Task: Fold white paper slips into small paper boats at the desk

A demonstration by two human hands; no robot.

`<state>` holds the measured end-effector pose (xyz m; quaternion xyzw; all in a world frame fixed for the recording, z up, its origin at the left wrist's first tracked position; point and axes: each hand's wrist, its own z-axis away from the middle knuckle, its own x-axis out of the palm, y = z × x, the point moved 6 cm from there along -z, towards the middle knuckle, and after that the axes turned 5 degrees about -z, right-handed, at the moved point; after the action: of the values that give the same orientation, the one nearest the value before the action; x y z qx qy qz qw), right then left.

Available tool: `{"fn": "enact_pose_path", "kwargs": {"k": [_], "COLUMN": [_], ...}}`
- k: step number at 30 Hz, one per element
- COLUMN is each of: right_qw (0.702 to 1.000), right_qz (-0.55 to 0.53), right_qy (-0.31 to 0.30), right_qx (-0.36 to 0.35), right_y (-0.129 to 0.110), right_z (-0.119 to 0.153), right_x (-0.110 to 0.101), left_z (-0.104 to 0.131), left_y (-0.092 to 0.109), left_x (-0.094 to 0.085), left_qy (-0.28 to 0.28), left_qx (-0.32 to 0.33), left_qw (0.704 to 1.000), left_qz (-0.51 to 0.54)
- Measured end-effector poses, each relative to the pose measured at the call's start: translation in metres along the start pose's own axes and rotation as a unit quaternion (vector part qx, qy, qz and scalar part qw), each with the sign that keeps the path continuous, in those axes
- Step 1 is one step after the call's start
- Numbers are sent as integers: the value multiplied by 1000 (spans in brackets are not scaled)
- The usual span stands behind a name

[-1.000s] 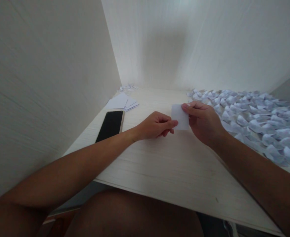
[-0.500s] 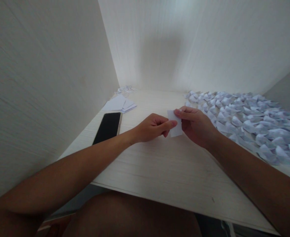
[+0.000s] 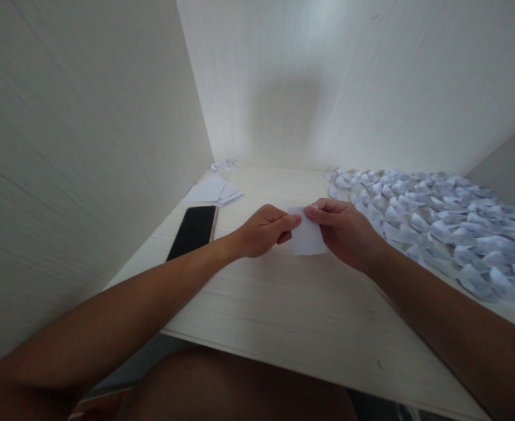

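A small white paper piece (image 3: 309, 238) is held between both hands above the pale table (image 3: 257, 310). My left hand (image 3: 267, 229) pinches its upper left edge between thumb and curled fingers. At its upper right, my right hand (image 3: 344, 229) grips the same paper, thumb on the near face, the other fingers partly hidden behind. The two thumbs are close together but apart.
A black phone (image 3: 192, 231) lies left of my left hand. Behind it are flat white sheets (image 3: 207, 190) and small paper scraps (image 3: 226, 165) near the corner. Many folded white papers (image 3: 442, 225) cover the right side. Walls (image 3: 284, 76) rise behind and at left.
My left hand has moved slightly left, and more of the paper's face now shows between the hands. The view has tilted a little, so everything sits slightly lower.
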<state>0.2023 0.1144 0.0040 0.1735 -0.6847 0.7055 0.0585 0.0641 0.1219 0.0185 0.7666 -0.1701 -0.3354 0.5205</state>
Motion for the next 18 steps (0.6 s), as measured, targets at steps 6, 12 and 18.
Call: {"fn": "enact_pose_path", "kwargs": {"k": [6, 12, 18], "right_qw": [1000, 999, 994], "right_qz": [18, 13, -21], "right_qy": [-11, 25, 102], "right_qx": [-14, -29, -25], "right_y": [0, -3, -1], "right_z": [-1, -2, -7], "right_x": [1, -3, -20], "left_z": [-2, -1, 0], "left_y": [6, 0, -1], "left_x": [-7, -11, -18], "left_qy": [37, 71, 106], "left_qx": [29, 61, 105], "left_qw": [999, 995, 979], "left_qz": [-26, -20, -137]}}
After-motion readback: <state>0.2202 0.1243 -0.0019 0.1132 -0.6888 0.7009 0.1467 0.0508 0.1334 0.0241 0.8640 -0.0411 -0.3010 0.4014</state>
